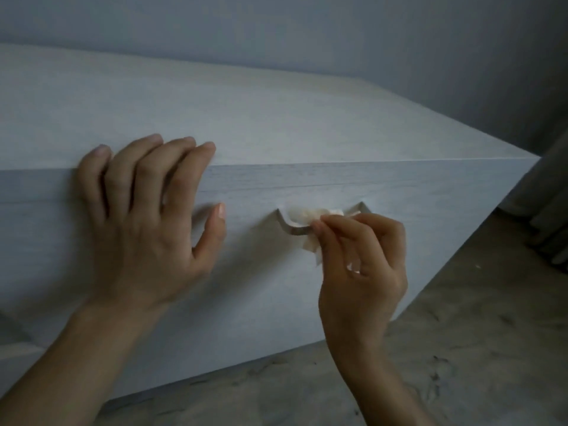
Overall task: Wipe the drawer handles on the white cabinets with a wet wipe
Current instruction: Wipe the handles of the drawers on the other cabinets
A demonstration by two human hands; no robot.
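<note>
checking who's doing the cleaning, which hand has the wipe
The right hand pinches the wet wipe against the drawer handle. The left hand holds nothing, lying flat on the cabinet's front edge.

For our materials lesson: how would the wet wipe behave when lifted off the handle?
The wet wipe looks floppy: it bunches over the handle and droops below the right hand. Probably very light, since fingertips alone pinch it.

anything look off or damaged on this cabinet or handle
Nothing stands out. The white cabinet looks intact and its drawer handle sits level. The right hand pinches the wet wipe against it, and the left hand rests over the top edge. The dim light could hide small marks.
</note>
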